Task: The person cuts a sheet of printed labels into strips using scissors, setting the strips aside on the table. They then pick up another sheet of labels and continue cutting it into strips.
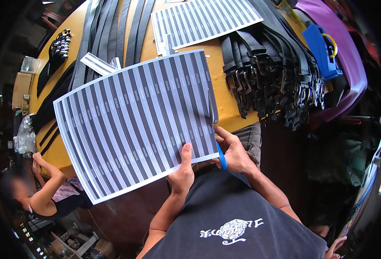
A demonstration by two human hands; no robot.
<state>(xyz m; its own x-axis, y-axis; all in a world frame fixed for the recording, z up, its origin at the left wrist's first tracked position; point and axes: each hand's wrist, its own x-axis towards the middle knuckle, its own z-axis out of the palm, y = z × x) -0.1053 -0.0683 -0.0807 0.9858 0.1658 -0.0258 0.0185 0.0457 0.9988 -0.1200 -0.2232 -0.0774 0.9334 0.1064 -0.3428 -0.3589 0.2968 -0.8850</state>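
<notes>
My left hand (pixel 183 172) grips the lower edge of a large sheet of printed labels (pixel 134 121), thumb on top and fingers hidden beneath. Black and pale stripes cover the sheet, with small "GENUINE LEATHER" lettering along the dark ones. At its right edge, my right hand (pixel 238 152) is closed around a pair of scissors; a blue handle (pixel 221 156) shows below the fingers. The dark blade part stands along the sheet's right edge, partly hidden by it.
Black belts with buckles (pixel 272 82) hang over the table's near edge. Another striped sheet (pixel 207 21) and cut strips (pixel 99 64) lie beyond. Long black straps (pixel 108 34) cross the yellow table (pixel 48 90). A blue tool (pixel 322 49) sits right. Another person (pixel 52 194) works at left.
</notes>
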